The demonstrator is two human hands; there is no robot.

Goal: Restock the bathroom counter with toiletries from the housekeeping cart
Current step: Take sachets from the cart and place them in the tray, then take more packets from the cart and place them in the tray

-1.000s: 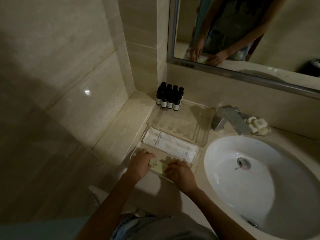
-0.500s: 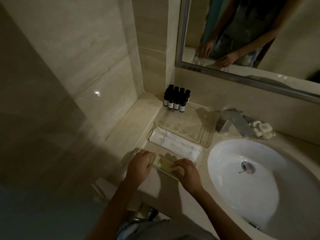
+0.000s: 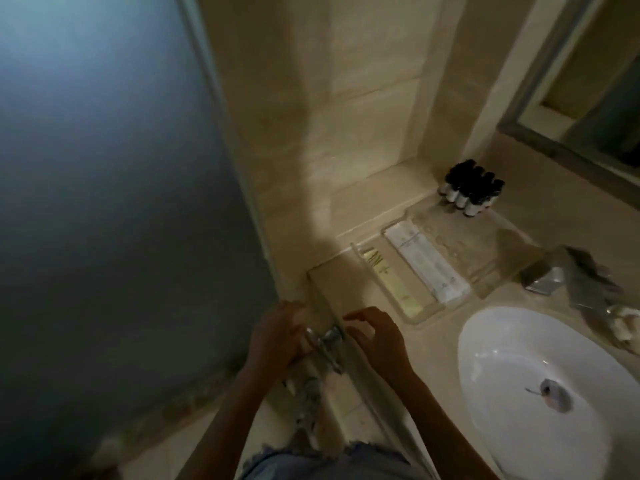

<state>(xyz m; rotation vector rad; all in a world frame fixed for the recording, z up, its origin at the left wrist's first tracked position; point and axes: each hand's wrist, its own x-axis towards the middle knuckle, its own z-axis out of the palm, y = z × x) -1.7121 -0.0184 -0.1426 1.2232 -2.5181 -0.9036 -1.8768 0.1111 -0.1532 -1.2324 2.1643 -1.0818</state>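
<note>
Toiletries all lie beyond my hands, on the bench [image 3: 433, 344]; none is in either grip.

Nearest: left grip [image 3: 277, 341] and right grip [image 3: 377, 341], just off the bench's front corner, with a metal knob [image 3: 329, 336] between them. Right grip: fingers loosely curled, nothing in them. Left grip: fingers curled close beside the knob, and it is too blurred to tell whether they hold it.

Next out: clear tray [image 3: 426, 315]. It looks like hard plastic, so I judge it rigid and likely to skid on polished stone. In its near compartment a yellow packet [image 3: 398, 282] lies flat. Beside it, in the next compartment, are white packets [image 3: 427, 265], long and laid side by side. I judge both kinds feather-light, thin and bendy, with slick wrapping. Best pinched at a short end or along both long edges, since a press from above would only slide them.

Farther: small dark bottles [image 3: 471, 188], upright and tightly bunched at the tray's far corner. Probably stiff, light and smooth-sided. I would take one by the cap, as a sideways nudge could topple the cluster.

Right of the tray: white sink [image 3: 485, 341], then the faucet [image 3: 581, 282].
</note>
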